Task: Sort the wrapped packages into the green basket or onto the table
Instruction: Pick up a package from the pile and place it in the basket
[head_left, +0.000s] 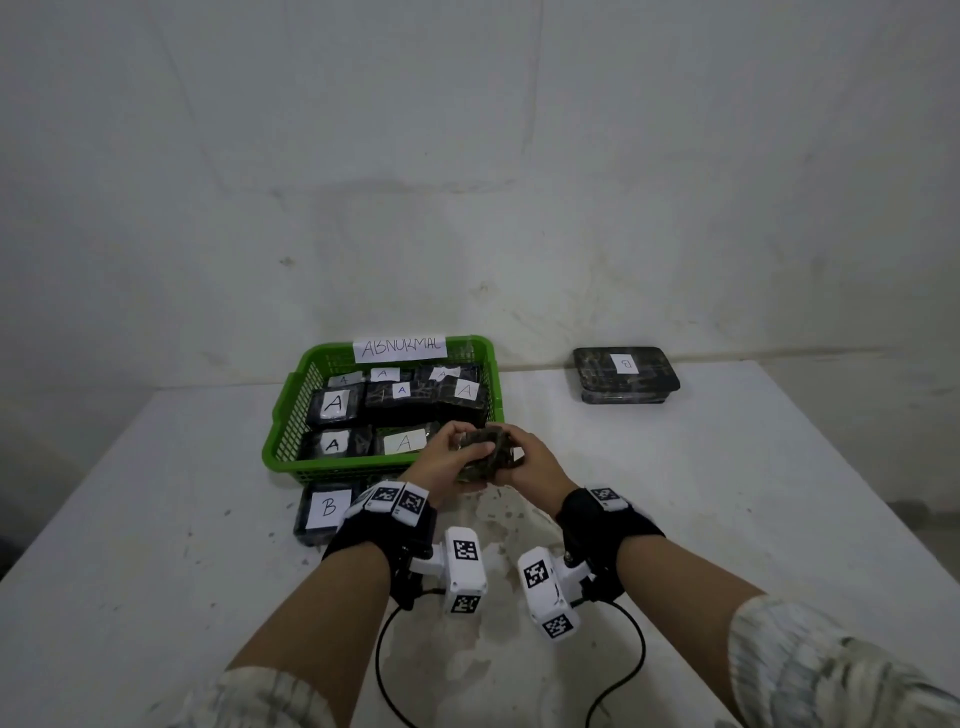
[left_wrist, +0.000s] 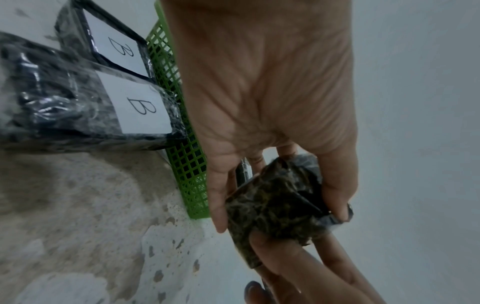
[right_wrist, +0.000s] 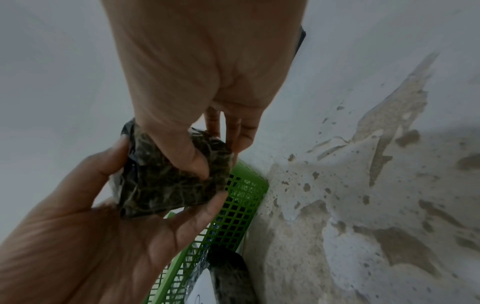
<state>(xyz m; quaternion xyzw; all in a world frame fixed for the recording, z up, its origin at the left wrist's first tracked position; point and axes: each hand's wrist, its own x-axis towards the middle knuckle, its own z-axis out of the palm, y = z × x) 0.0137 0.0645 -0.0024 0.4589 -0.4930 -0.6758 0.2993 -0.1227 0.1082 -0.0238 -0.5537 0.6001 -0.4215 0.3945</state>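
Note:
Both hands hold one dark wrapped package in the air, just in front of the green basket. My left hand grips its left side, my right hand its right side. In the left wrist view the package sits between thumb and fingers; in the right wrist view the package is pinched by my right thumb. No label shows on it. The basket, tagged ABNORMAL, holds several packages marked A.
A package marked B lies on the white table at the basket's front left; the left wrist view shows two B packages there. Another B package lies at the back right. The wall stands close behind.

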